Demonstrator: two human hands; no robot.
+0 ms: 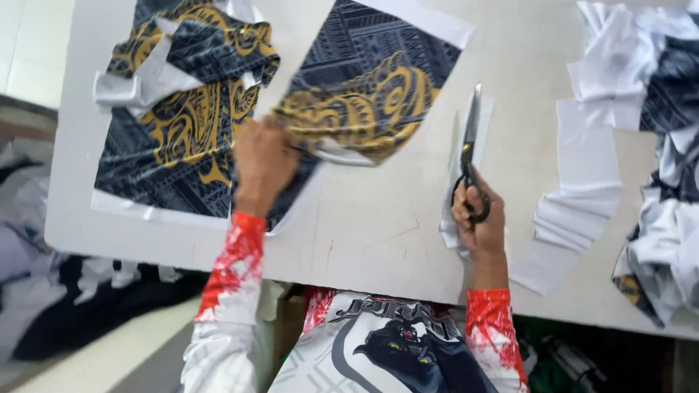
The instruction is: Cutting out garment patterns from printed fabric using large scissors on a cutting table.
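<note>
Here your left hand [262, 164] has its fingers clamped on the bunched lower corner of the printed fabric panel [371, 80], a dark piece with a gold tribal pattern and white borders that lies on the counter [364, 233] just left of the scissors [470, 156]. Your right hand [479, 218] holds those scissors by the black loops, fingers closed through them, blades together and pointing away from you.

To handle the panel well, I would flatten the crumpled corner before any blade meets it, since the bunching hides where the white border runs. Keep the cloth flat on the counter and your left fingers well off the blade line.

Left of the scissors, beyond the panel, a second printed piece [175, 109] lies with white offcuts folded over it, touching or nearly touching the first. Right of the scissors, white trimmed strips [582, 189] sit in a loose stack, and further right a heap of cut fabric [662, 145] crowds the counter's end. The barest room is the stretch just in front of the scissors, toward the near edge.
</note>
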